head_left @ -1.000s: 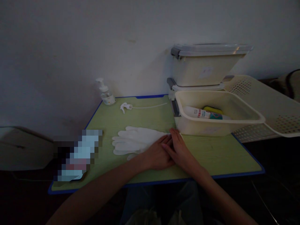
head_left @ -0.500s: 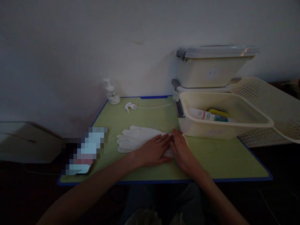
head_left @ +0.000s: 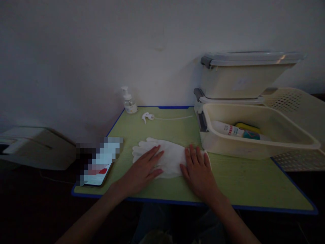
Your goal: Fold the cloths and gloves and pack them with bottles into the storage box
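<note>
White gloves (head_left: 172, 157) lie flat on the green table, fingers pointing left and cuffs to the right; how many are stacked I cannot tell. My left hand (head_left: 143, 166) rests over their finger and palm area with its own fingers stretched out. On the cuff end lies my right hand (head_left: 198, 169), palm down and fingers spread. Neither hand grips anything.
A phone (head_left: 103, 162) lies at the table's left. Behind the gloves are a pump bottle (head_left: 130, 105) and a white spray nozzle with tube (head_left: 149, 117). At right, an open cream bin (head_left: 228, 149) holds a bottle (head_left: 228, 129) and a yellow sponge (head_left: 247, 127), near a lidded box (head_left: 228, 81) and a perforated basket (head_left: 286, 101).
My left hand has slid left along the gloves, away from my right hand. My right hand has flattened onto the cuffs. The view has shifted slightly left.
</note>
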`<state>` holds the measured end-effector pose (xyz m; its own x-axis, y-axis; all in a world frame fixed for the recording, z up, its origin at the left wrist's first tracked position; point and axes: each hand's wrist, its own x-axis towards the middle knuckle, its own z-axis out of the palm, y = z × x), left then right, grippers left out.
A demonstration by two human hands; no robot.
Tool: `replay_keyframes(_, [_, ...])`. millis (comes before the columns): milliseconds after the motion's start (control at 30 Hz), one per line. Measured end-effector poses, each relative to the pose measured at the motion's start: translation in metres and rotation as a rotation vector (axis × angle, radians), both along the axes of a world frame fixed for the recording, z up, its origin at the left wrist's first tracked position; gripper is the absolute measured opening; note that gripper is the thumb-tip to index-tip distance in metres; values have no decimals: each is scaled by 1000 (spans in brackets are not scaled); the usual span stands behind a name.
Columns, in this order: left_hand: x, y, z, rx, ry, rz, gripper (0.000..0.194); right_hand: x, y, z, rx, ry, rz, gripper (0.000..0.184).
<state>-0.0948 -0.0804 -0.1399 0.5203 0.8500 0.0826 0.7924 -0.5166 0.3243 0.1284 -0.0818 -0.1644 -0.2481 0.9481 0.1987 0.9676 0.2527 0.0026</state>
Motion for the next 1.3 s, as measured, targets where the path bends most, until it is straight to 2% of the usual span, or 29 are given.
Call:
replay_keyframes(133, [-32, -2, 5, 39, -125, 425, 30, 2, 1, -5, 31, -4, 11, 56])
replay_keyframes(200, [-41, -1, 6, 0, -112, 531, 24, 3, 1, -7, 42, 3, 21, 56])
replay_keyframes(267, [-44, 0, 7, -50, -72, 574, 21, 3, 1, -8, 35, 8, 17, 57])
replay_keyframes(400, [-40, 3, 8, -84, -14, 587, 18, 1, 1, -4, 6, -1, -4, 57])
replay_keyframes(733, [-40, 5, 10, -180, -56, 622, 11, 2, 1, -6, 31, -9, 4, 55])
replay_keyframes(933, [-40, 5, 5, -181, -111, 602, 5, 1, 1, -4, 21, -27, 1, 56])
replay_keyframes(1133, [-42, 7, 1, -161, -73, 541, 9, 0, 2, -1, -7, -38, -11, 56])
replay_keyframes(1300, [-40, 7, 3, -181, -57, 565, 8, -1, 1, 1, -26, -19, -12, 56])
